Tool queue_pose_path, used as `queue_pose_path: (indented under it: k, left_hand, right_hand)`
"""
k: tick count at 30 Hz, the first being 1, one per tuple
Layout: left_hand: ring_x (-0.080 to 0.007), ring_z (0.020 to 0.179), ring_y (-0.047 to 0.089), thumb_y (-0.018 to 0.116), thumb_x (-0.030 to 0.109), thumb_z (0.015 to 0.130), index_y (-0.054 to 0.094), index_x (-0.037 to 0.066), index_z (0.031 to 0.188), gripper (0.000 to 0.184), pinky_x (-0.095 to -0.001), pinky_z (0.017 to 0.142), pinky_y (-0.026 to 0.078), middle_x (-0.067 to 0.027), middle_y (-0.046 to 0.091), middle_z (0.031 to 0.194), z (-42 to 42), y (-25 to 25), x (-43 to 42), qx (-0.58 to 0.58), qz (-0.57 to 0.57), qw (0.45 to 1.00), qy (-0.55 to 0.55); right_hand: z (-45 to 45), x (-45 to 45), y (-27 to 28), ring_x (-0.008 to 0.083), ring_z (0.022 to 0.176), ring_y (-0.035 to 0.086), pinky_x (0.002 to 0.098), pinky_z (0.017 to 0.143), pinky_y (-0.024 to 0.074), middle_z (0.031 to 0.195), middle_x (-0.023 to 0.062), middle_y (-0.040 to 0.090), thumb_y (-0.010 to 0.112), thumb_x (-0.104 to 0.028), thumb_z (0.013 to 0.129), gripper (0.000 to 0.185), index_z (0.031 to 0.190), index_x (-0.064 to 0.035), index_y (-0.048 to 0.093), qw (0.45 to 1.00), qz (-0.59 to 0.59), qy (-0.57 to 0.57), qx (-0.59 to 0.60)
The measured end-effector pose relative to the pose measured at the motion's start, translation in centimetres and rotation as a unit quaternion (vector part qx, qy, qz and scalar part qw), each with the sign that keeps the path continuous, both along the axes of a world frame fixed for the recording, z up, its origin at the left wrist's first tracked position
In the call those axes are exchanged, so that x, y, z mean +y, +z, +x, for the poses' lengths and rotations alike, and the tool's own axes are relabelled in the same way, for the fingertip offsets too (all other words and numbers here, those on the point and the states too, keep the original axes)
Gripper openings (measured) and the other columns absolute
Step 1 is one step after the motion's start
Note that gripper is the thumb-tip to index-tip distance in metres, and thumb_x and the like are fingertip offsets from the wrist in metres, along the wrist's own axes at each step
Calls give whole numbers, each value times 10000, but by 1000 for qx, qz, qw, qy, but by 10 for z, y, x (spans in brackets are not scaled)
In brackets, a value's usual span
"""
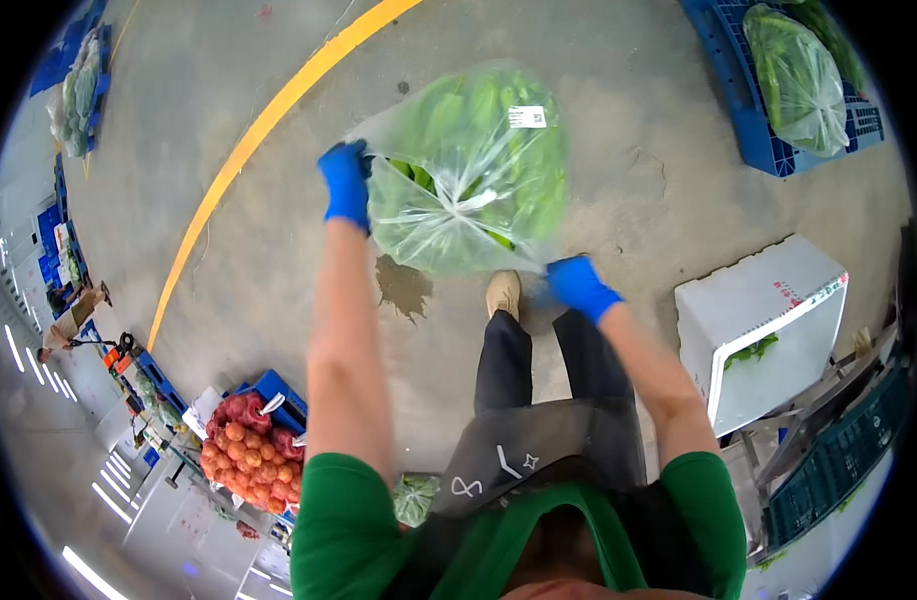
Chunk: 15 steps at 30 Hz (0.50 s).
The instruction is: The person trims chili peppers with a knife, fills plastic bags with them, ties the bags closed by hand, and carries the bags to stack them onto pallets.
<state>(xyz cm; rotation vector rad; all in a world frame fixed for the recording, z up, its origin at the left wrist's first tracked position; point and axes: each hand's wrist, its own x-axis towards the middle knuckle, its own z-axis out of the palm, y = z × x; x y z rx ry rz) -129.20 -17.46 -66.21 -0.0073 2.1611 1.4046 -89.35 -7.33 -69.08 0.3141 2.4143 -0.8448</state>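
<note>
A clear plastic bag (524, 190) of long green vegetables hangs over the concrete floor (619, 60), gathered in radiating creases at a whitish knot. Its white label (528, 117) carries small print and a square code, too small to read. The left hand (346, 185) and right hand (582, 287), in blue gloves, are apart, each clamped on a side of the bag. The dark apron (549, 450) shows white looping marks and a star outline. To the right, a white foam box (759, 320) with red characters, not legible, holds green leaves; beyond, a similar bag (801, 85) sits on a blue plastic pallet (769, 155).
</note>
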Motion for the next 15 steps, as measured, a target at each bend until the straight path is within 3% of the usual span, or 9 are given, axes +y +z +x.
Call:
queue_pose_path:
  k: [1,3,5,6,9,10,11,13,15]
  left_hand:
    - [-164,404,471,567,95,767,546,41,626,153,-294,375,357,-71,537,537,-1,12,-15,-40,78,995,56]
    - [-165,371,457,592,39,744,546,24,653,103,-281,357,344,-83,543,541,-2,11,-47,-155,-18,984,86]
    - [-156,364,447,595,40,751,540,-4,676,103,-273,352,343,-91,541,539,12,1,-39,-121,-13,983,139]
    - [-177,387,491,568,41,774,546,-19,757,66,-282,372,395,-96,543,540,10,-4,-37,-104,-15,990,99]
    - [-208,447,550,547,52,793,524,-23,897,130,-290,418,453,-115,570,618,7,-13,-34,-125,9,986,111]
    - [-276,698,637,538,88,814,480,2,959,178,-341,583,538,-135,596,793,3,-14,-41,-144,-5,987,77]
    - [-259,811,604,554,127,815,423,-5,1086,328,-341,596,503,-154,551,1015,3,-15,-50,-167,-15,983,78]
    - [-235,981,515,604,214,798,170,71,1337,707,-357,717,465,-135,476,1112,39,28,-53,-125,-85,983,106]
    - [-191,1009,490,622,221,803,187,83,1371,729,-338,745,443,-108,423,1223,79,38,-106,-78,-84,991,71]
  right_hand:
    - [5,23,30,272,664,621,399,590,474,695,116,628,515,-317,811,251,714,-118,633,997,8,-74,-2]
    - [15,23,8,268,616,599,401,545,447,687,130,620,533,-320,811,262,702,-102,629,980,-17,-198,9]
    - [11,13,-8,258,566,578,387,515,430,653,131,605,558,-333,805,273,713,-85,629,930,-45,-363,-31]
    - [3,15,-15,207,513,537,345,490,411,589,105,573,585,-293,797,248,704,-66,617,853,-171,-490,-56]
    - [-10,31,-24,162,500,506,303,492,406,548,57,544,620,-241,772,212,663,-60,599,723,-314,-614,-29]
    - [-12,41,-13,140,548,515,269,492,405,629,58,563,652,-185,739,157,741,-40,595,734,-257,-628,-40]
    - [-6,44,-15,142,570,522,269,501,412,669,69,569,663,-181,728,179,797,-34,589,668,-249,-701,-11]
    - [25,36,-40,147,613,535,271,517,428,749,91,581,686,-173,707,275,910,-23,577,515,-230,-824,53]
    - [92,10,-52,211,735,578,317,649,474,869,125,596,657,-192,728,440,1121,-52,515,620,-132,-772,57]
